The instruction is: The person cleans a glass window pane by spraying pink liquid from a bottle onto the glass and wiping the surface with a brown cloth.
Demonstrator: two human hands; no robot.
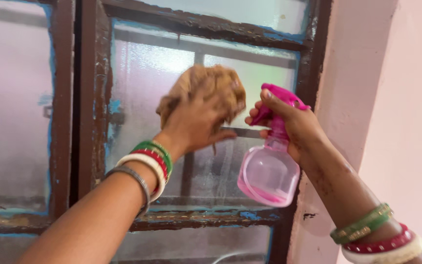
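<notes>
Mostly empty spray bottle [268,177] — pink dregs — in right hand [296,128].

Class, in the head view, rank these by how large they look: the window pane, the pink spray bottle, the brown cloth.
1. window pane
2. pink spray bottle
3. brown cloth, roughly alike with the bottle; partly hidden behind the left hand, so unsure.

Brown window frame [86,98] (blue paint flaking) beside pink wall [406,98].

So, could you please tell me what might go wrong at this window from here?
The pink spray bottle sits close to the brown cloth in the left hand, so spray may hit the hand rather than the frosted pane. Flaking paint on the window frame could snag the cloth or smear across wet glass.
</notes>
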